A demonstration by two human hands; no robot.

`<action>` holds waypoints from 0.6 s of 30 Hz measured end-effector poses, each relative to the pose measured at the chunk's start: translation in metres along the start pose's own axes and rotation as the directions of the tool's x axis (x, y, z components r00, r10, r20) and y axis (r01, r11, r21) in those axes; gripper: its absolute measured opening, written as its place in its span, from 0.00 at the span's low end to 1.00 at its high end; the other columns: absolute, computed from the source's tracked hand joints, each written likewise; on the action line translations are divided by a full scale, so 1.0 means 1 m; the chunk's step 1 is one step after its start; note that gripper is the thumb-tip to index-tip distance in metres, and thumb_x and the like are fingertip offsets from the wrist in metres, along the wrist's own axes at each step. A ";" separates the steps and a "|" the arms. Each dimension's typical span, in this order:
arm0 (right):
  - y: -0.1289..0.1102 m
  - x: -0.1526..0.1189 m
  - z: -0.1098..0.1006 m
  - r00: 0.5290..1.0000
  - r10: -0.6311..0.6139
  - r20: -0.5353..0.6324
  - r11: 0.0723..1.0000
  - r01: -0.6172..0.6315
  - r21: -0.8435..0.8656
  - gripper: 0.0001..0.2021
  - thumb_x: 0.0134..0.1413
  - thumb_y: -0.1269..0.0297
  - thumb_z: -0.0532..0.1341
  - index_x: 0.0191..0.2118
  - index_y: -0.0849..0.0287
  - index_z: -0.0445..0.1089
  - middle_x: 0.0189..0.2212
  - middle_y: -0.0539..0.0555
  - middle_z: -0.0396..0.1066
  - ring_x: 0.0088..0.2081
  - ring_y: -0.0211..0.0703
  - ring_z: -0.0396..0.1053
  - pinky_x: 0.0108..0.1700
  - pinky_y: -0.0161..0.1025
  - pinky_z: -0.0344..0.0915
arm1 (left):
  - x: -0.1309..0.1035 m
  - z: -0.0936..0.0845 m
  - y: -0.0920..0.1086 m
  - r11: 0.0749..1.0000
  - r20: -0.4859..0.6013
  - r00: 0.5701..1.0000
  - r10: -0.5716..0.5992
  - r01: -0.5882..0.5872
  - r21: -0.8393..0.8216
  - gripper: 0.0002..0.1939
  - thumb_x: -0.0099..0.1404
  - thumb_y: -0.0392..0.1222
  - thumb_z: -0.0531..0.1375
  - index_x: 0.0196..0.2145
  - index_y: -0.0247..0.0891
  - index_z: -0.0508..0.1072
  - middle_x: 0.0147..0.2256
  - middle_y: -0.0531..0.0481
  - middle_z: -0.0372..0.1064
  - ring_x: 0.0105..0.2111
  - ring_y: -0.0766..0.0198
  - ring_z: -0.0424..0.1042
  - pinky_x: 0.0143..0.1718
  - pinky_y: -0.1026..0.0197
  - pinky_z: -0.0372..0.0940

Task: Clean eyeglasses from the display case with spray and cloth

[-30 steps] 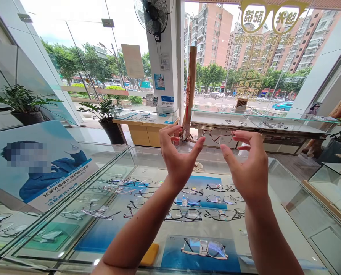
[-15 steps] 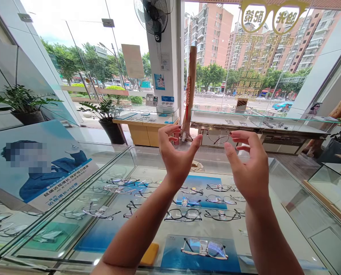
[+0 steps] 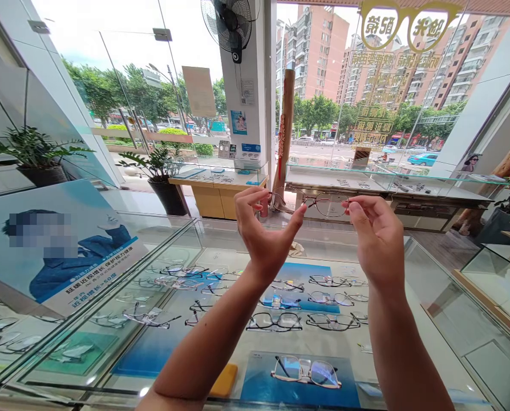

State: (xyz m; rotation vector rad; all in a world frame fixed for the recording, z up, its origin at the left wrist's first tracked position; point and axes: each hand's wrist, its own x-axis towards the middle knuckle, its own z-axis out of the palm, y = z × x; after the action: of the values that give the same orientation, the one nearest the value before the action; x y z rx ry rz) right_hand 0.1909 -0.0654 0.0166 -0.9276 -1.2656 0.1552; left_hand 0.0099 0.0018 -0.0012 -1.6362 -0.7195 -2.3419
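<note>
A pair of thin-rimmed eyeglasses is held up between my hands, above the far edge of the glass display case. My left hand grips its left end, the fingers curled at the outer rim and the thumb reaching toward the bridge. At its right end, my right hand pinches the frame between thumb and fingers. The lenses are clear, and the counters behind show through them. Below my hands, several eyeglasses lie in rows, among them a black-rimmed pair and a pair on a blue card.
The glass case spans the foreground. A poster board stands at the left, with potted plants beyond. A yellow object lies near the front edge. Further counters, a wooden post and windows are behind.
My right thumb has closed in on the frame's right end, and my right hand has moved slightly right. The eyeglasses have turned a little, with both lenses now more clearly visible.
</note>
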 end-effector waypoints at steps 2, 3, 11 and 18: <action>0.002 0.001 0.000 1.000 0.014 0.004 1.000 -0.014 -0.006 0.13 0.68 0.50 0.64 0.44 0.54 0.76 0.44 0.57 0.81 0.45 0.49 0.78 0.50 0.51 0.74 | 0.001 -0.001 0.001 0.999 -0.005 0.999 0.036 -0.036 0.016 0.31 0.56 0.51 0.78 0.51 0.45 0.70 0.49 0.46 0.71 0.49 0.53 0.73 0.43 0.51 0.71; 0.003 0.001 0.000 1.000 0.018 0.004 1.000 -0.018 -0.007 0.13 0.68 0.50 0.65 0.44 0.54 0.76 0.44 0.57 0.81 0.45 0.49 0.78 0.50 0.51 0.73 | 0.001 -0.001 0.002 0.999 -0.004 0.999 0.047 -0.047 0.020 0.31 0.56 0.51 0.78 0.51 0.45 0.70 0.49 0.46 0.71 0.49 0.53 0.73 0.43 0.51 0.71; -0.004 0.001 -0.001 1.000 0.029 0.006 0.998 -0.030 0.060 0.12 0.67 0.51 0.66 0.42 0.54 0.77 0.45 0.57 0.82 0.46 0.50 0.79 0.49 0.51 0.74 | 0.002 -0.002 0.001 0.998 0.026 0.998 0.055 -0.054 -0.038 0.31 0.57 0.48 0.79 0.52 0.44 0.70 0.49 0.46 0.70 0.50 0.53 0.73 0.46 0.51 0.70; -0.006 0.001 -0.001 0.995 0.076 0.071 0.975 -0.089 0.205 0.10 0.67 0.53 0.65 0.44 0.54 0.74 0.45 0.57 0.82 0.44 0.49 0.80 0.49 0.50 0.77 | 0.000 -0.001 0.000 0.999 0.054 0.999 0.005 -0.003 -0.033 0.30 0.58 0.52 0.77 0.52 0.44 0.69 0.49 0.45 0.71 0.50 0.53 0.73 0.44 0.51 0.71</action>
State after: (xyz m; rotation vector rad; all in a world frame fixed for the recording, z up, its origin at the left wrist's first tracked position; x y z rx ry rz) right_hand 0.1898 -0.0693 0.0216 -0.8000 -1.2424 0.3779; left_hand 0.0094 0.0011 -0.0015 -1.7185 -0.6904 -2.3271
